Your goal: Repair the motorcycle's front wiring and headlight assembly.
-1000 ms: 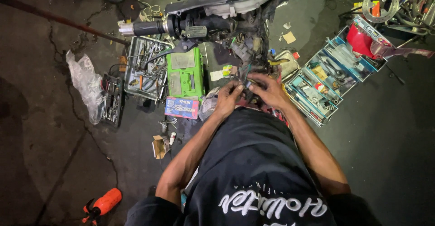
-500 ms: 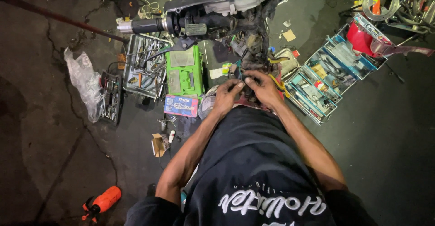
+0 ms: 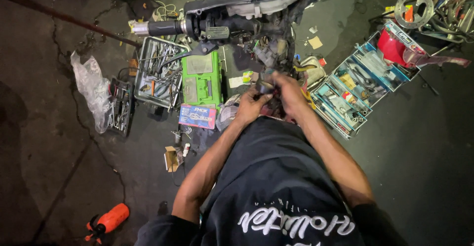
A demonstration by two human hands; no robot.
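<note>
Both hands — left hand [image 3: 251,105] and right hand [image 3: 289,94] — close together around a small dark part [image 3: 265,86] below the scooter handlebar [image 3: 197,27], near the green case [image 3: 201,78].

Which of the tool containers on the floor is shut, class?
The bright green plastic case, beside the person's left hand, lies with its lid closed. The grey metal tool tray and the blue compartment organiser box both lie open, showing their contents.
</note>
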